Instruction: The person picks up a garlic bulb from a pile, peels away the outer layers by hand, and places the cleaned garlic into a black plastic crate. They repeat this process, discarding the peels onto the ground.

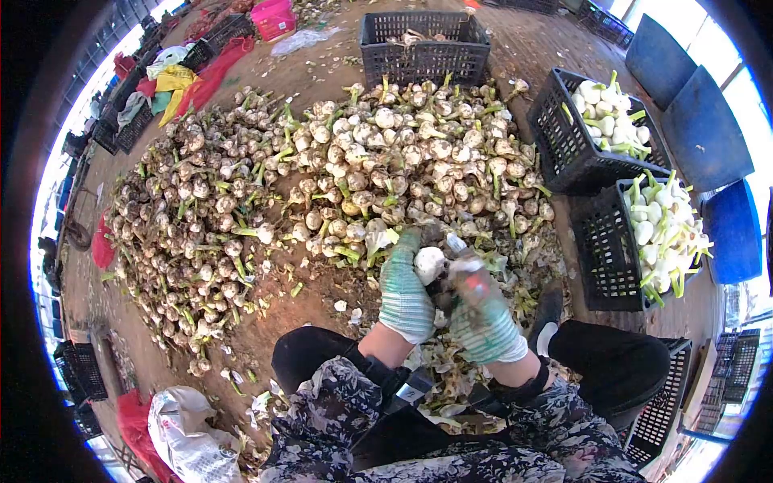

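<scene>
My left hand (404, 291), in a green and white knit glove, is closed around a white garlic bulb (429, 264). Close beside it, my right hand (485, 318) wears a matching glove with dirt-darkened fingers. Those fingers are curled and smeared by motion near the bulb. A small pale, shiny piece (456, 243) shows just above them, but what the right hand grips is too blurred to name. In front of both hands spreads a big heap of soil-stained garlic bulbs (386, 161) with green stems. Loose peelings (451, 378) lie below the hands, between my legs.
Two black crates (600, 258) (555, 145) of cleaned white garlic stand at the right. Another black crate (427, 60) sits behind the heap. Blue panels (708, 129) lean at the far right. A pink bucket (274, 18) and a white sack (189, 435) are on the left.
</scene>
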Tool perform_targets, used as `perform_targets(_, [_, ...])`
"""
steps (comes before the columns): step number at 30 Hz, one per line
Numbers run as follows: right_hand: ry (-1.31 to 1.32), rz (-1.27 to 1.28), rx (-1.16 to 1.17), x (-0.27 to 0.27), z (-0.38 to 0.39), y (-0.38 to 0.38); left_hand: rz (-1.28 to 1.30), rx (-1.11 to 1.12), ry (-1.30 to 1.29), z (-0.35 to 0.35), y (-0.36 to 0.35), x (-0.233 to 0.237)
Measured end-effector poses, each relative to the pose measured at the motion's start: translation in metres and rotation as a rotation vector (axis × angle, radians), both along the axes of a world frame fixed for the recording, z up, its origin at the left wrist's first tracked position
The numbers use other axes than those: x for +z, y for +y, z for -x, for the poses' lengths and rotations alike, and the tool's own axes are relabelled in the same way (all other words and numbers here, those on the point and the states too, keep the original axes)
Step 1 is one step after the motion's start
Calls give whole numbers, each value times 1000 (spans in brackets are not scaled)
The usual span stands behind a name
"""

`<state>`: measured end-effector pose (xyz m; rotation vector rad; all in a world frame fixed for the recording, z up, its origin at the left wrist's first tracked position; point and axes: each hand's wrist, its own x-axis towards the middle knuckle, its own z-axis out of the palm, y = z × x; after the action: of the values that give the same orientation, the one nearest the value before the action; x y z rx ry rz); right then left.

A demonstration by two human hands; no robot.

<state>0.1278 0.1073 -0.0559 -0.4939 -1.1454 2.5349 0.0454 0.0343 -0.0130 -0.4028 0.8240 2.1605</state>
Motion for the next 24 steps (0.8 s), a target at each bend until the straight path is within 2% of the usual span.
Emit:
perform_targets(1, [-89,250,-29,4,-10,4,41,-23,-9,0,0,1])
perform_targets(2, [-91,249,-27,16,-8,3,82,-46,-21,-1,0,1])
perform_targets(4, [-273,403,-127,34,3,-1,109,-16,32,-6,0,-8])
perform_targets(5, [-136,295,-165,12,11,-4,131,11,94,-6,2,-13])
perform_targets(6, [-134,294,-169,-5,13,-1,152,40,158,-6,4,-16])
perform_targets(7, [-79,142,-86,-19,14,0,298,21,417,-5,5,-18])
perform_targets(8, [-25,-10,-1,-16,17,-2,298,23,417,-5,5,-17])
perform_targets(9, [-85,209,-60,-10,12,-4,282,3,316,-4,4,-16])
perform_targets(10, [-87,210,-53,-6,10,-4,266,-17,215,-4,2,-17])
perform_targets(12, [-191,205,-57,5,4,-4,307,-2,225,-1,3,-20])
perform_targets(14, [-143,225,-70,12,9,-7,243,34,288,-4,5,-16])
perform_targets(16, [-157,24,-69,0,18,-9,225,35,322,-6,5,-18])
perform_targets(17, [-54,-94,-29,8,15,-9,222,-17,288,-2,4,-16])
perform_targets(18, [-53,-96,-25,4,12,-9,218,-65,254,1,3,-15])
perform_targets(19, [-98,-47,12,-4,6,-7,48,15,3,8,0,-27])
perform_targets(22, [-126,-7,56,-12,-6,8,203,28,-10,5,3,-28])
perform_targets(24, [65,-329,-42,8,-8,17,188,12,-47,6,2,-32])
